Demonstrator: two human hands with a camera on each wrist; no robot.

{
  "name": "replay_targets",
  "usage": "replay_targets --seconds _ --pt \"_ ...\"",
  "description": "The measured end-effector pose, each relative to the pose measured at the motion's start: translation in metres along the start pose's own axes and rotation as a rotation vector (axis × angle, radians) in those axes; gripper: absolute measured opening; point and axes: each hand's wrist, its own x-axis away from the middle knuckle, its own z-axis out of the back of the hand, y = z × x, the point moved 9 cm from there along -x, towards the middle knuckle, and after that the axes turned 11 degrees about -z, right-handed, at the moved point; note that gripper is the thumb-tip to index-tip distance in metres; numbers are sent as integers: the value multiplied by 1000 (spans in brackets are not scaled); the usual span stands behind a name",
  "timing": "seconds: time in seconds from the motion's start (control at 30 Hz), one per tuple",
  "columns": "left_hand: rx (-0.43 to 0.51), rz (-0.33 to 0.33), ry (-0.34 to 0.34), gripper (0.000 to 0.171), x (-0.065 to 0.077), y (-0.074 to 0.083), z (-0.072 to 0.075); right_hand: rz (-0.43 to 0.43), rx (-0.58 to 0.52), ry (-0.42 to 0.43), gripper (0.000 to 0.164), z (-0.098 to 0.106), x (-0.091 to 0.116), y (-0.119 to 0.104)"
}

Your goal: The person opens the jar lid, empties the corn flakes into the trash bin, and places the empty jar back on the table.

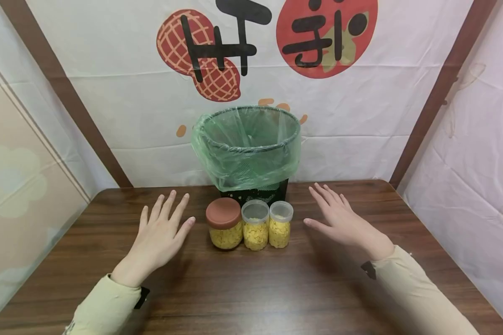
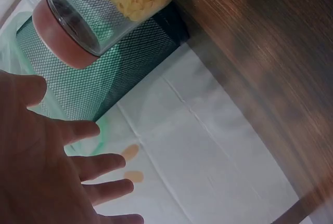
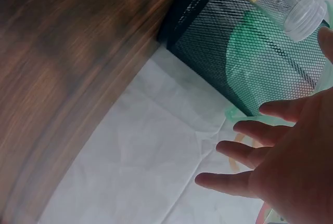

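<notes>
Three clear jars of yellow flakes stand side by side near the table's back. The left jar is the widest and has a reddish-brown lid. Beside it come a middle jar and a slimmer right jar, both with clear lids. My left hand is held out left of the jars, fingers straight and spread, holding nothing. On the other side, my right hand is likewise spread, apart from the slim jar, with nothing in it.
Right behind the jars stands a black mesh waste bin lined with a green plastic bag. A white printed cloth hangs behind the brown wooden table. More cloth hangs at both sides.
</notes>
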Motion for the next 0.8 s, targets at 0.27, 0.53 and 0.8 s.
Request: replay_targets --seconds 0.27,0.53,0.8 --pt "-8 -27 53 61 -1 7 4 46 -13 -16 83 0 -3 -16" --pt "-19 -61 146 56 -3 20 12 132 -3 -12 81 -3 -10 -36" --pt "-21 -102 227 52 -5 31 16 251 5 51 78 -3 -16 -57"
